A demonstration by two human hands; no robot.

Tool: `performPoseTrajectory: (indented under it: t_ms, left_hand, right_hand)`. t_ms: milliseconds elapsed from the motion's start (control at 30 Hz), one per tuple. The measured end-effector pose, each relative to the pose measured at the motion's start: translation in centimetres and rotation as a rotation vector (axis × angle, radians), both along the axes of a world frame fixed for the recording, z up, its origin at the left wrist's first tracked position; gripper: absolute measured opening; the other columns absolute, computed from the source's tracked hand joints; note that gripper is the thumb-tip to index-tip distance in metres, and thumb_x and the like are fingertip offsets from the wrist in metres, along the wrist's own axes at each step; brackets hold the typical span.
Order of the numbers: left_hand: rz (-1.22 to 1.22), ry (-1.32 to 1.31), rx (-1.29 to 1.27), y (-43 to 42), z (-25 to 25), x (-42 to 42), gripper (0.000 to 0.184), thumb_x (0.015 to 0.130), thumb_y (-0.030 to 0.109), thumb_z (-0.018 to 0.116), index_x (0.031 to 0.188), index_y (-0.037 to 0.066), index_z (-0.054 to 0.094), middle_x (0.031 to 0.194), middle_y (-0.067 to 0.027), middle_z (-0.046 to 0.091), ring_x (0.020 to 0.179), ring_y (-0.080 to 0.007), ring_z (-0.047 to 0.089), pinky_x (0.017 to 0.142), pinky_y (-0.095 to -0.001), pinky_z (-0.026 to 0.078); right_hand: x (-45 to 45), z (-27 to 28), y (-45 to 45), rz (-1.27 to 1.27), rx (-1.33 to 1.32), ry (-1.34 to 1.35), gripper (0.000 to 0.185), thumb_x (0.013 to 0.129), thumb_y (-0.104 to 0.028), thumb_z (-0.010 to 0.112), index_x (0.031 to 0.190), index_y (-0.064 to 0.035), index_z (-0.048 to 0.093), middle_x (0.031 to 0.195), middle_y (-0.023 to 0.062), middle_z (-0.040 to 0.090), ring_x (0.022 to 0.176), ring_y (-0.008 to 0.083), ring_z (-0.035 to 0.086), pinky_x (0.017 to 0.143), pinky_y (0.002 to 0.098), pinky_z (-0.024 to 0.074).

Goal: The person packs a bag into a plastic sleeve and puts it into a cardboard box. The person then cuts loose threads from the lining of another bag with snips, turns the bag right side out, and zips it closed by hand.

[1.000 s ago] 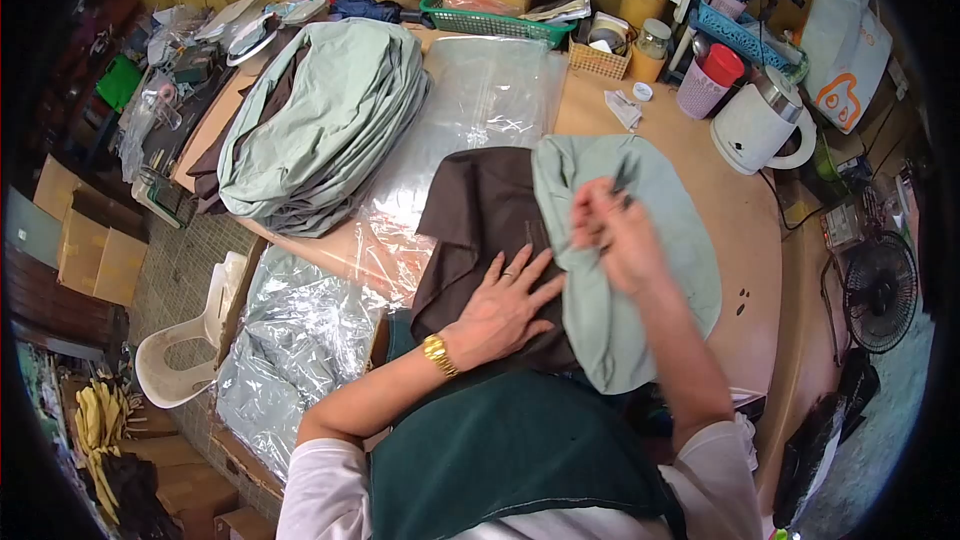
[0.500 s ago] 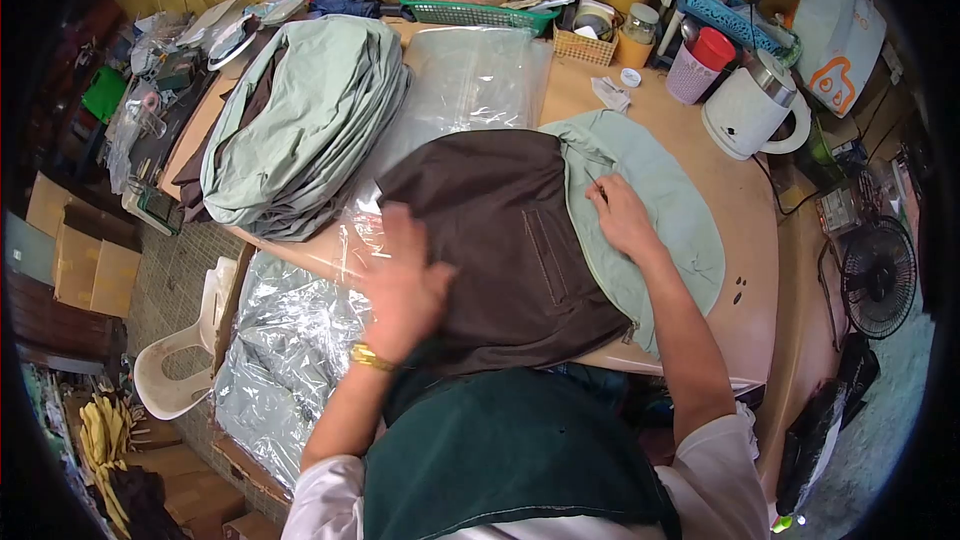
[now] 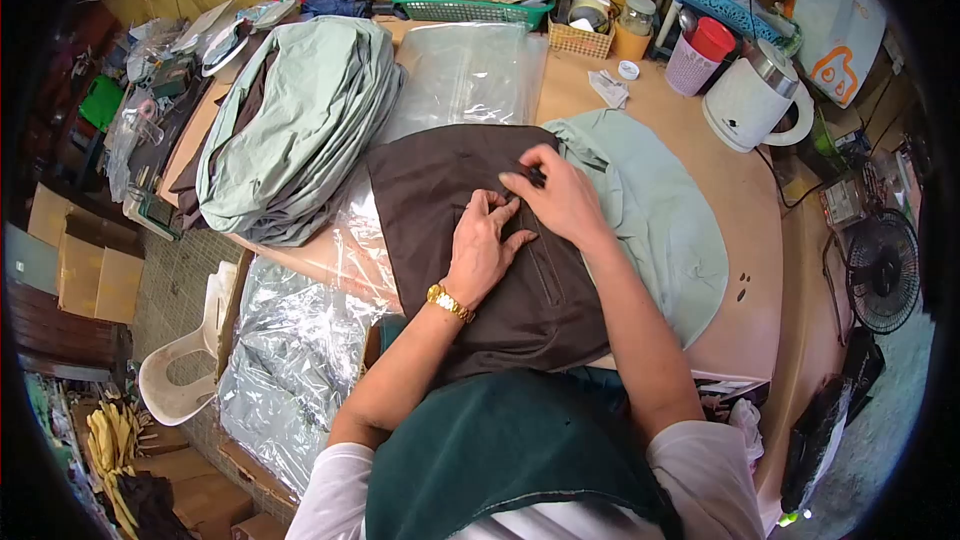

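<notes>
A dark brown garment (image 3: 440, 170) with a long slit-like stitched pocket (image 3: 545, 270) lies spread over the table in front of me. My left hand (image 3: 483, 250), a gold watch on its wrist, presses bent fingers onto the brown cloth by the pocket's upper end and seems to pinch it. Just above and to the right, my right hand (image 3: 563, 200) is closed round a small dark thing (image 3: 537, 176), mostly hidden by the fingers. Pale green cloth (image 3: 660, 210) fans out from under the garment's right side.
A thick pile of pale green garments (image 3: 300, 120) stands at the left, beside clear plastic bags (image 3: 460, 70). More plastic-wrapped goods (image 3: 285, 360) sit lower left. Along the back are a green basket (image 3: 470, 10), a red cup (image 3: 712, 39) and a white kettle (image 3: 745, 105).
My left hand has come right and down onto the cloth near the pocket. My right hand has moved left from the green cloth to beside it, and the brown cloth now lies over the zip edge.
</notes>
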State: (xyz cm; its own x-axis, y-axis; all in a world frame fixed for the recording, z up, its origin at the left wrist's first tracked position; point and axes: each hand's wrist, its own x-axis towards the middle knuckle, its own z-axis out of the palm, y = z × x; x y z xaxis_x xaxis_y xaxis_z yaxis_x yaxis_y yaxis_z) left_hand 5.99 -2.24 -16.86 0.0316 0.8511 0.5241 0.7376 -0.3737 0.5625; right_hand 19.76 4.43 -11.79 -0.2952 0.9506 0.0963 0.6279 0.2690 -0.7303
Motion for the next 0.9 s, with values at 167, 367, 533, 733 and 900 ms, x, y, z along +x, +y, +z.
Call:
performPoseTrajectory:
  t_ms: [167, 367, 533, 733, 900]
  left_hand:
    - [0.055, -0.110, 0.015, 0.5, -0.5, 0.4, 0.010, 0.078, 0.002, 0.071, 0.086, 0.000, 0.067, 0.080, -0.0096, 0.059, 0.073, -0.0275, 0.062, 0.065, -0.0340, 0.050]
    - [0.107, -0.431, -0.264, 0.4, -2.0, -1.3, 0.014, 0.093, 0.008, 0.063, 0.085, -0.002, 0.058, 0.082, -0.0075, 0.063, 0.072, -0.0123, 0.064, 0.065, -0.0255, 0.053]
    - [-0.159, -1.297, -0.382, 0.3, -2.2, -4.0, 0.023, 0.101, 0.024, 0.052, 0.090, 0.004, 0.056, 0.081, -0.0028, 0.059, 0.066, -0.0081, 0.056, 0.060, -0.0216, 0.048]
    - [-0.645, -1.771, -0.526, -0.1, -0.7, -7.1, 0.017, 0.098, 0.017, 0.056, 0.086, 0.006, 0.061, 0.092, -0.0022, 0.059, 0.070, -0.0082, 0.055, 0.060, -0.0198, 0.047]
    - [-0.077, 0.025, -0.044, -0.1, 1.2, -0.9, 0.020, 0.075, 0.000, 0.073, 0.094, 0.003, 0.067, 0.092, -0.0100, 0.061, 0.084, -0.0239, 0.063, 0.071, -0.0319, 0.050]
  right_hand:
    - [3.0, -3.8, -0.1, -0.094, 0.027, 0.122, 0.037, 0.093, -0.037, 0.058, 0.116, -0.0076, 0.058, 0.105, 0.0186, 0.067, 0.099, 0.0376, 0.063, 0.084, 0.0428, 0.0481]
    - [3.3, -1.7, -1.1, -0.062, 0.010, 0.105, 0.037, 0.092, -0.031, 0.060, 0.121, -0.0096, 0.053, 0.113, 0.0160, 0.065, 0.106, 0.0354, 0.061, 0.087, 0.0424, 0.0473]
    - [3.6, -2.9, -0.6, -0.021, -0.014, 0.104, 0.035, 0.092, -0.029, 0.061, 0.119, -0.0082, 0.052, 0.112, 0.0176, 0.065, 0.106, 0.0342, 0.062, 0.088, 0.0428, 0.0472]
    - [3.0, -3.2, -0.6, -0.070, -0.010, 0.140, 0.036, 0.094, -0.032, 0.059, 0.119, -0.0092, 0.050, 0.112, 0.0207, 0.064, 0.107, 0.0360, 0.062, 0.089, 0.0440, 0.0471]
    - [3.1, -3.7, -0.4, -0.072, -0.039, 0.096, 0.035, 0.094, -0.032, 0.059, 0.121, -0.0110, 0.051, 0.112, 0.0199, 0.064, 0.106, 0.0355, 0.062, 0.088, 0.0438, 0.0476]
